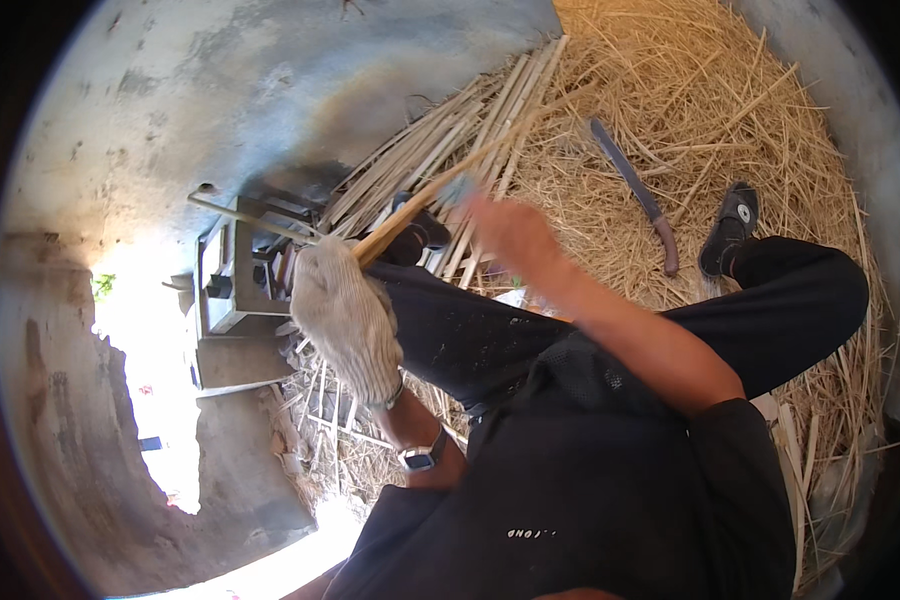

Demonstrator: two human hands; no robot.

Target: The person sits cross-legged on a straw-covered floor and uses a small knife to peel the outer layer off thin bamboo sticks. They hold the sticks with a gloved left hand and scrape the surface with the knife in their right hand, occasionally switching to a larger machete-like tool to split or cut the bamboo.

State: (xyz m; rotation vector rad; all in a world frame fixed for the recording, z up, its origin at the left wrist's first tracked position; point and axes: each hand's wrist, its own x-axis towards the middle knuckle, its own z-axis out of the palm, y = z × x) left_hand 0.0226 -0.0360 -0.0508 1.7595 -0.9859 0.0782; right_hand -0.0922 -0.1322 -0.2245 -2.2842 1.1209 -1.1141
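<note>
Head view shows a split-bamboo strip with its long axis running from the left hand, near and left, toward the far right, above the person's lap. Of the two hands, the left is plainly on the strip, at its near end; the right hand is closer to its far stretch, just to the right of it. Wrapped in a knitted glove, the left hand is closed around the strip. The bare right hand looks curled, but motion blur hides its fingers; a blurred blue-grey object shows at its left edge, and whether the hand grips it or touches the strip I cannot tell. Farther right, a machete lies on the straw, apart from both hands.
</note>
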